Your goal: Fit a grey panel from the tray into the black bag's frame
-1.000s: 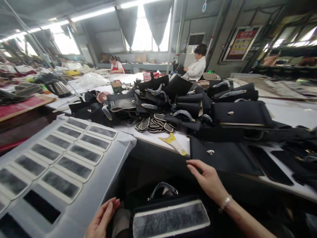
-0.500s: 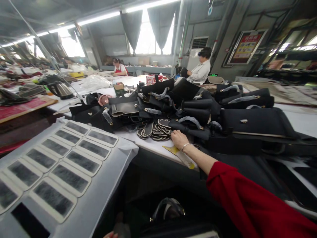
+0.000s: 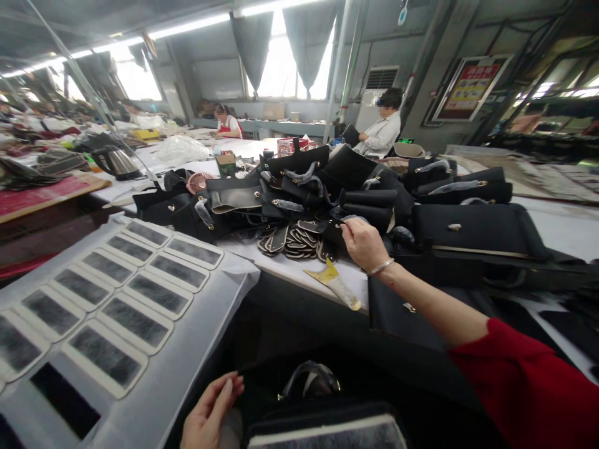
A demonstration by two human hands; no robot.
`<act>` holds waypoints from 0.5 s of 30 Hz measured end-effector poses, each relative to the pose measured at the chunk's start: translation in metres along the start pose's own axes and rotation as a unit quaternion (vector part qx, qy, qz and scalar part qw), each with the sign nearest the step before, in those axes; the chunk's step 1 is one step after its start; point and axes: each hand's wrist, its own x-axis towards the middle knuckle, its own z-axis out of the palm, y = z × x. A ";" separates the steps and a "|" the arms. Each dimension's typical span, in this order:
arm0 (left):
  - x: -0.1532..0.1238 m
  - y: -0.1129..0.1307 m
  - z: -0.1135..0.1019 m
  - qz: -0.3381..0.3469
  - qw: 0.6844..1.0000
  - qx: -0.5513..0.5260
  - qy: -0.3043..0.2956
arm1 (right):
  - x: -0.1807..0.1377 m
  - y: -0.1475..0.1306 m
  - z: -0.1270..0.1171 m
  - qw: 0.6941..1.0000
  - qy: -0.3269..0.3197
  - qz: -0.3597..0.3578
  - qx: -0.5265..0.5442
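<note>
My right hand (image 3: 364, 246) reaches over the front of a heap of black handbags. Its thumb and fingers are pinched at the edge of a black leather bag part (image 3: 333, 232); the exact hold is partly hidden. Just left of it lies a pile of dark rounded strips with pale edges (image 3: 299, 242). My left hand (image 3: 213, 408) is low at the front, fingers loosely bent, with nothing visible in it. Beside it, close to my body, is a black bag (image 3: 322, 408) with a plastic-wrapped handle (image 3: 311, 377) and a pale-edged panel (image 3: 332, 433) on top.
On the left, a covered table (image 3: 187, 324) bears rows of pale-bordered dark panels (image 3: 135, 321). A yellow-ended tool or brush (image 3: 334, 280) lies at the white table's edge. Farther back are a pink fan (image 3: 199, 182), a kettle (image 3: 116, 162) and two seated people.
My right hand has moved right and slightly up, from the strip pile to the black bag part. My left hand has risen into view at the lower front.
</note>
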 end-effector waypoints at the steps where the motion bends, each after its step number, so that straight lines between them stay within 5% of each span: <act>1: 0.000 0.008 0.006 0.028 0.999 0.016 0.004 | -0.007 -0.006 -0.011 0.999 0.019 -0.007 0.024; 4: -0.007 0.034 0.026 0.108 0.992 0.060 0.015 | -0.035 -0.026 -0.049 0.993 0.076 -0.010 0.092; 7: -0.027 0.063 0.042 0.169 0.983 0.074 0.023 | -0.071 -0.041 -0.083 0.953 0.076 0.080 0.281; 10: -0.061 0.081 0.053 0.164 0.985 0.046 -0.008 | -0.112 -0.051 -0.102 0.821 0.022 0.232 0.521; 15: -0.117 0.066 0.057 0.018 0.999 -0.035 -0.019 | -0.192 -0.054 -0.100 0.663 -0.042 0.428 0.612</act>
